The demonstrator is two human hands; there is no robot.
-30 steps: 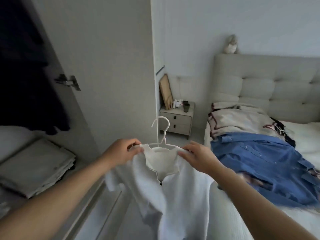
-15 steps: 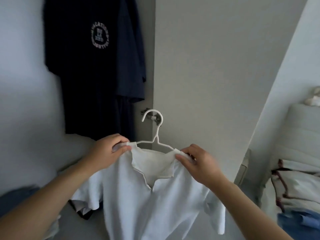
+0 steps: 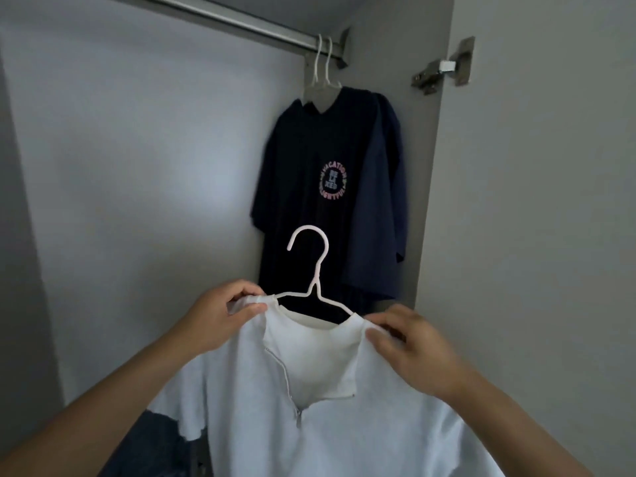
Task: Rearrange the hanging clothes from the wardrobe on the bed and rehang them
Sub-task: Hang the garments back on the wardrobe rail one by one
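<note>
A white zip-neck shirt (image 3: pixel 309 425) sits on a white hanger (image 3: pixel 315 270), whose hook points up and to the left. My left hand (image 3: pixel 216 318) pinches the shirt's left shoulder over the hanger arm. My right hand (image 3: pixel 413 349) grips the right shoulder the same way. Above, the metal wardrobe rail (image 3: pixel 241 22) runs across the top. At its right end two white hangers carry a dark navy T-shirt (image 3: pixel 320 201) with a round printed logo and a blue shirt (image 3: pixel 378 208) behind it. The held hanger's hook is well below the rail.
The wardrobe's pale back wall (image 3: pixel 137 166) fills the left side. The open wardrobe door (image 3: pixel 537 218) with a metal hinge (image 3: pixel 444 67) stands at the right. A dark blue garment (image 3: pixel 155 449) lies at the bottom left, partly hidden by my left arm.
The view has swung from the bed to the wardrobe and tilted up to the rail. Both hands have carried the white shirt on its hanger into the wardrobe opening.
</note>
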